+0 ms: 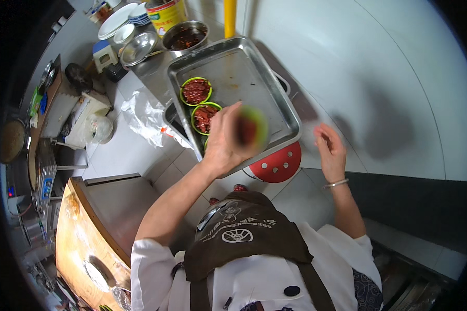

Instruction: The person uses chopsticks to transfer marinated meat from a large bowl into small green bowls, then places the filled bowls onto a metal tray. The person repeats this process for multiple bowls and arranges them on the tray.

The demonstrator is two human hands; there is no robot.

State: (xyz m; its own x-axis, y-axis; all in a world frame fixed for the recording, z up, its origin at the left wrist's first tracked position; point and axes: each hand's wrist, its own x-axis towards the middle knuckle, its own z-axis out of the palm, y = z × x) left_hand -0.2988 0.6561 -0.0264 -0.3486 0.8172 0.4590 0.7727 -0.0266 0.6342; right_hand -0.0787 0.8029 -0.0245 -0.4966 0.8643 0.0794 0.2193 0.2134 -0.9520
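Observation:
My left hand (223,140) grips a green-rimmed bowl (261,130) over the near part of a metal tray (253,83). That bowl is blurred; something dark red shows inside it. Two more green-rimmed bowls, a far one (195,91) and a nearer one (205,117), stand along the tray's left side, filled with glossy dark-red food. A sliver of green rim below them is mostly hidden by my left hand. My right hand (330,149) hovers right of the tray by the white wall, fingers loosely curled and holding nothing. A bracelet circles that wrist.
Behind the tray stand a metal pot of dark liquid (186,38), a large yellow can (164,17) and a metal bowl (139,48). Below the tray's near edge is a red stool (278,163). A wooden counter (83,241) lies at lower left; plastic bags (146,112) lie left of the tray.

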